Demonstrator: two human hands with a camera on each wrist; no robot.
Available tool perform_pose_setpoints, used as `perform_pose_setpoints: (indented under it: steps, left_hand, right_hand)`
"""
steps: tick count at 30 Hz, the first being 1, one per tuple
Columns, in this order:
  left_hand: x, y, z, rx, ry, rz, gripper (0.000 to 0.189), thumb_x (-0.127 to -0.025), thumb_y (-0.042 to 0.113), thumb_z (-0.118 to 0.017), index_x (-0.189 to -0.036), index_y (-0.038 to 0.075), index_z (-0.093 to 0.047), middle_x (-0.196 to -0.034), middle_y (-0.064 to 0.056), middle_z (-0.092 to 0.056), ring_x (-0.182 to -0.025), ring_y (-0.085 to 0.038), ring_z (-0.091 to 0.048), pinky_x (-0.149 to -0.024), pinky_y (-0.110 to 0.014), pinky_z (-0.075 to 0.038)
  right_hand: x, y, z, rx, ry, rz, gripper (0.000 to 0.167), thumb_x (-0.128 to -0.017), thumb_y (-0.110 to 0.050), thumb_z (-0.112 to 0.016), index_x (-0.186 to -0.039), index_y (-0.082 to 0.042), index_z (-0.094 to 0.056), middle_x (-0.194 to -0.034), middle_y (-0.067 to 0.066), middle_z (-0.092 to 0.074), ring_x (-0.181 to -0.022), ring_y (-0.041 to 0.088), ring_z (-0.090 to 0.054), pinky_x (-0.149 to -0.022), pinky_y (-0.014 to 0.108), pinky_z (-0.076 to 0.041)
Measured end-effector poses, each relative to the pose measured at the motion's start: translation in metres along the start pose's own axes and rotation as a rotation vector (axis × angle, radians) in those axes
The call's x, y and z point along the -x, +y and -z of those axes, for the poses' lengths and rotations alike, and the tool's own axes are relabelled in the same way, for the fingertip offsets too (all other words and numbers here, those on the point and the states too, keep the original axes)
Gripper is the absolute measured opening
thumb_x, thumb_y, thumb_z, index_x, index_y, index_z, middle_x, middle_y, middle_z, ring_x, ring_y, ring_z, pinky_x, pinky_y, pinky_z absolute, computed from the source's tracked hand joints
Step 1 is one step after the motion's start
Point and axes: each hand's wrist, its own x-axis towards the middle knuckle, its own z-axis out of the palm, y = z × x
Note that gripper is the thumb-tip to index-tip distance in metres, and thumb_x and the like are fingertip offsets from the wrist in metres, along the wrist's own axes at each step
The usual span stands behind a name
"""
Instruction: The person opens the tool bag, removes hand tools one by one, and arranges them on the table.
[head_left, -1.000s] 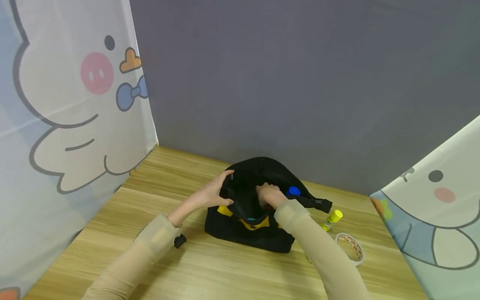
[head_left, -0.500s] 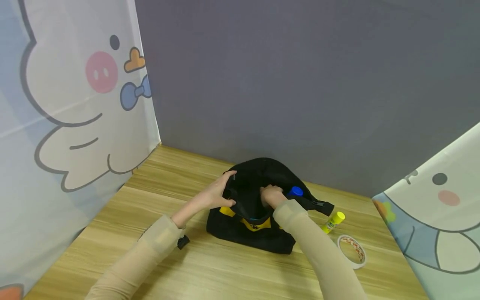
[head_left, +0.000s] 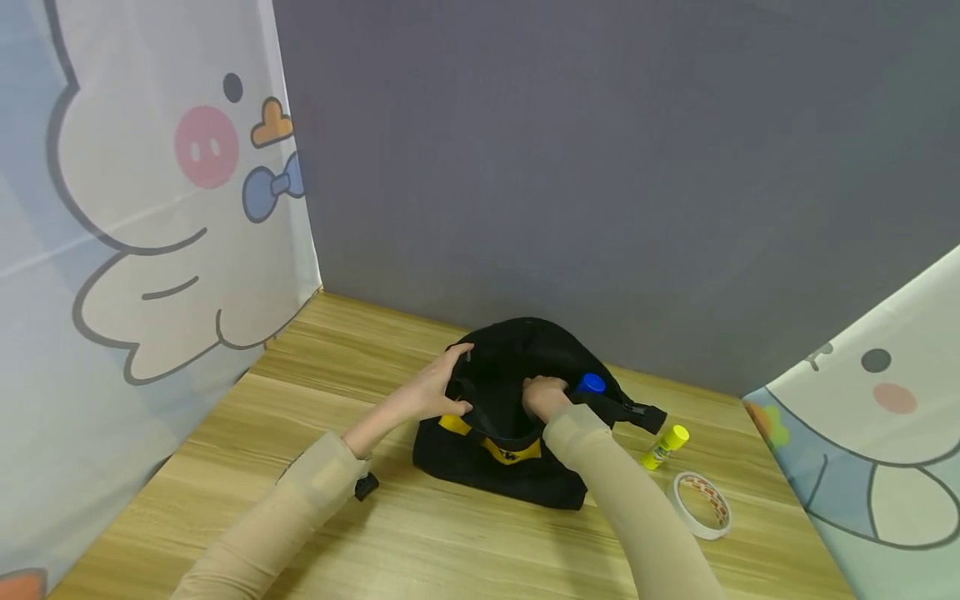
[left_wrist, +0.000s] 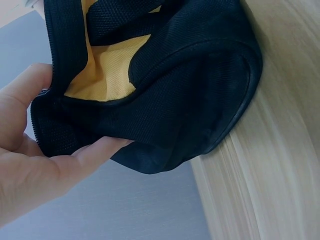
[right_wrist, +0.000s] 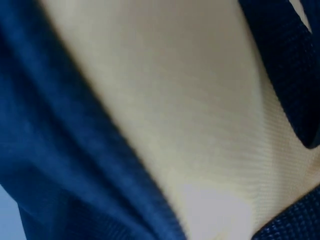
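Observation:
A black zippered bag (head_left: 495,483) with yellow patches stands on the table, its wide mouth facing up. My left hand (head_left: 431,393) holds the left end of the mouth, thumb on the near side and fingers on the far side. In the left wrist view that hand (left_wrist: 40,167) grips the fabric by the zipper edge. My right hand (head_left: 545,397) reaches down into the bag; its fingertips are hidden, and whether they hold anything does not show. A blue cap (head_left: 592,383) pokes up at the right end of the mouth. Only blurred bag fabric (right_wrist: 185,110) fills the right wrist view.
Right of the bag, a yellow glue stick (head_left: 665,447) lies on the wooden table (head_left: 420,550), with a roll of white tape (head_left: 688,520) nearer me. A small black piece (head_left: 366,486) shows beside the left sleeve. A grey wall (head_left: 525,167) rises behind.
A reddish patch under my right hand and a teal spot at the near rim, seen earlier, no longer show. The right hand has shifted slightly inside the bag; the left keeps its hold.

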Motion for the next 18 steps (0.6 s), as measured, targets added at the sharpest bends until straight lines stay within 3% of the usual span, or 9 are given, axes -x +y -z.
perform_pose_setpoints:
  steps: [6, 13, 18]
  left_hand:
    - [0.0, -0.0004, -0.0006, 0.002, 0.0, 0.0, 0.095, -0.087, 0.015, -0.075, -0.159, 0.014, -0.014, -0.164, -0.019, -0.019, -0.147, -0.039, -0.031, -0.112, -0.057, -0.037]
    - [0.0008, -0.0006, -0.0007, 0.008, 0.001, 0.005, 0.094, -0.087, 0.015, -0.075, -0.159, 0.014, -0.014, -0.164, -0.018, -0.019, -0.147, -0.039, -0.031, -0.112, -0.057, -0.038]
    - [0.0011, 0.0, -0.0006, 0.013, -0.001, 0.002, 0.093, -0.087, 0.015, -0.075, -0.159, 0.014, -0.015, -0.165, -0.018, -0.018, -0.147, -0.039, -0.032, -0.111, -0.057, -0.039]
  right_hand:
    - [-0.002, 0.0016, -0.003, -0.023, 0.023, -0.007, 0.064, -0.087, -0.008, -0.073, -0.145, -0.008, -0.048, -0.138, 0.018, -0.058, -0.118, 0.036, -0.058, -0.105, 0.054, -0.046]
    - [0.0025, 0.0019, -0.0035, -0.094, 0.015, 0.005, 0.063, -0.091, -0.004, -0.067, -0.149, -0.005, -0.043, -0.146, 0.02, -0.05, -0.128, 0.038, -0.053, -0.108, 0.052, -0.045]
    - [0.0058, 0.0045, -0.0032, -0.127, 0.035, 0.029, 0.058, -0.09, -0.001, -0.067, -0.145, -0.002, -0.047, -0.142, 0.022, -0.052, -0.127, 0.038, -0.054, -0.105, 0.052, -0.047]
